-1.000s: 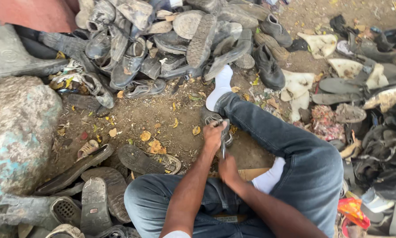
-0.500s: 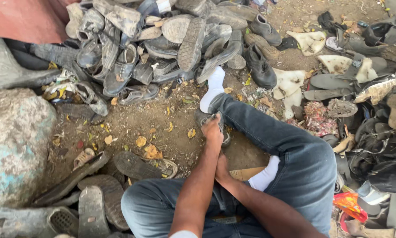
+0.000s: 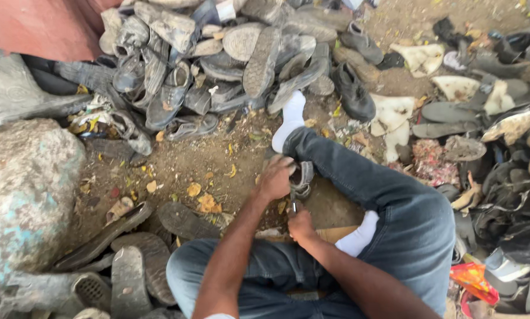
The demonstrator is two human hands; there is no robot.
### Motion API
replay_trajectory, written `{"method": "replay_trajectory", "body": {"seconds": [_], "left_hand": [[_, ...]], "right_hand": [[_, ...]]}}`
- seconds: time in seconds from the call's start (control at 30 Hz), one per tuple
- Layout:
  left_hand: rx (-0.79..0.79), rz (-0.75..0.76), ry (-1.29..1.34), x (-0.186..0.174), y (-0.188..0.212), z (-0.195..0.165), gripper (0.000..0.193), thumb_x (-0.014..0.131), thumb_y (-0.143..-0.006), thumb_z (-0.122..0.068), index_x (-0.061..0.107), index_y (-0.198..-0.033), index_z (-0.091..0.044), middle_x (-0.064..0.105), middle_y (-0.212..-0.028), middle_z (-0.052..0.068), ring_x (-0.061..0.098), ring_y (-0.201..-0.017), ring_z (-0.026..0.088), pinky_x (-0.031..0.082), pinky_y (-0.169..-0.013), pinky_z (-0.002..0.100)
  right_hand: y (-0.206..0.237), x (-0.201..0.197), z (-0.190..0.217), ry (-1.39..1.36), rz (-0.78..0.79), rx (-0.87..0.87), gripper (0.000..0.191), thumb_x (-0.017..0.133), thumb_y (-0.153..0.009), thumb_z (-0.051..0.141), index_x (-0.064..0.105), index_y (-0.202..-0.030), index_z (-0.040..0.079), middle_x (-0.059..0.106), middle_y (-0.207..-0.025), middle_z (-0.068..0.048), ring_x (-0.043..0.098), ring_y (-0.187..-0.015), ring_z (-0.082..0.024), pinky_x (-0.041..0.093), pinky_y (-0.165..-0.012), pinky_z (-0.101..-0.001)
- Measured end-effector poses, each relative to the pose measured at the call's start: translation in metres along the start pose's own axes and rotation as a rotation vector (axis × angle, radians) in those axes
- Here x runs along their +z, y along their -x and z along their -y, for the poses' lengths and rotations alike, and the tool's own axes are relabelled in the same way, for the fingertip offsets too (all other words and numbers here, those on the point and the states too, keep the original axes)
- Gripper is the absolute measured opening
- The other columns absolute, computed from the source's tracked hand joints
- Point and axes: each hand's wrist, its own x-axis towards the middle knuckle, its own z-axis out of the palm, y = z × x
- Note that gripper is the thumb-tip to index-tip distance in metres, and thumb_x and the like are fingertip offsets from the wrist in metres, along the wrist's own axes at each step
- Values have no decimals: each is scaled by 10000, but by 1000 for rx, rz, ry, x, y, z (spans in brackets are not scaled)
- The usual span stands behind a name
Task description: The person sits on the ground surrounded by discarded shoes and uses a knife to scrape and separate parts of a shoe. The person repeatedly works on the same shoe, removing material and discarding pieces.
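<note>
Head view: I sit on dirt among heaps of worn shoes [image 3: 218, 65] from nine to three o'clock. My left hand [image 3: 275, 177] curls closed over a grey shoe piece [image 3: 302, 177] at centre; my right hand [image 3: 301, 224], fisted, grips a thin tool [image 3: 293, 204]. The piece looks light and floppy, best pinched at its edge. My hand hides most of it.
</note>
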Motion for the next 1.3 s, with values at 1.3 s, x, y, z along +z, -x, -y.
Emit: {"method": "replay_trajectory", "body": {"seconds": [1.3], "left_hand": [[-455, -571, 557, 36, 6, 44, 261, 757, -875, -291, 759, -952, -42, 771, -946, 181, 712, -889, 356, 474, -900, 469]], "right_hand": [[-52, 5, 41, 413, 95, -363, 228, 589, -971, 207, 684, -1020, 6, 675, -830, -299, 668, -859, -504, 507, -738, -554]]}}
